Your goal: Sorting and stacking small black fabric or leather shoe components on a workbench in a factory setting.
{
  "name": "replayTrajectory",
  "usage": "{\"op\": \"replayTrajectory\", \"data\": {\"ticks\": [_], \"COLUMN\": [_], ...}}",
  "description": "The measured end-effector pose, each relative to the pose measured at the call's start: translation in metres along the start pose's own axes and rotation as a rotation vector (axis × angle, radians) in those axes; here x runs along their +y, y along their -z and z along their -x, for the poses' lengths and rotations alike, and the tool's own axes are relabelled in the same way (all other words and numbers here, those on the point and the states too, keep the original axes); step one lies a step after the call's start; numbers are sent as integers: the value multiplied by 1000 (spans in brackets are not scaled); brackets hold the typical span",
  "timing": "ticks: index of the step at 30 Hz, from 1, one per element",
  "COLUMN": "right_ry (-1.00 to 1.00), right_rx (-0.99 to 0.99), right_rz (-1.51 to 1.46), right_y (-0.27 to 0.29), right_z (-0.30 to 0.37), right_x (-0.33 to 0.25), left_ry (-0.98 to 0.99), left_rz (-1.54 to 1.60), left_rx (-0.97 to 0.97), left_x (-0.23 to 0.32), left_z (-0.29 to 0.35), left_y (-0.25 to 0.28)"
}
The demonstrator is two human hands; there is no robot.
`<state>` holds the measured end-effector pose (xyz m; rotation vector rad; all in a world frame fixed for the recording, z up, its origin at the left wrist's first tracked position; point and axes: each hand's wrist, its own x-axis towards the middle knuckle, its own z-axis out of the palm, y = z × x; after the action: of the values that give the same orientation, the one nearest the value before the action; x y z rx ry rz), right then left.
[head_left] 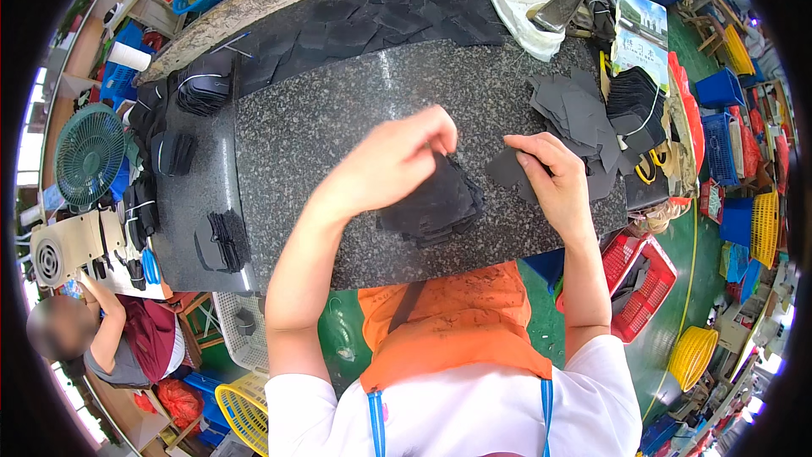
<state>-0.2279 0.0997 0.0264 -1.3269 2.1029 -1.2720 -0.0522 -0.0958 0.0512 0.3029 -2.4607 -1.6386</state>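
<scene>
Left hand (397,161) fingers pinch the top of a black stack (436,203); right hand (550,178) fingers clamp one black piece (506,167) on the speckled tabletop (338,118).

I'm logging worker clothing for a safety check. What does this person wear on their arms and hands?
Both forearms are bare, with no gloves, rings or watch visible on the left hand or right hand. Short white sleeves end above the elbows. An orange apron with blue straps covers the front.
</scene>
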Motion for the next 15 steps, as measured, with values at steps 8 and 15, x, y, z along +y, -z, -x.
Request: {"op": "replayTrajectory", "data": {"ticks": [8,15], "right_ry": [249,732], "right_rx": [-10,239], "right_rz": [-130,85], "right_y": [-16,-33], "right_z": [10,11], "right_x": [-25,-31], "left_ry": [202,269], "left_rz": [669,1267], "left_rx": [157,245], "left_x": [12,1], "left_z": [25,46], "left_y": [-56,-70]}}
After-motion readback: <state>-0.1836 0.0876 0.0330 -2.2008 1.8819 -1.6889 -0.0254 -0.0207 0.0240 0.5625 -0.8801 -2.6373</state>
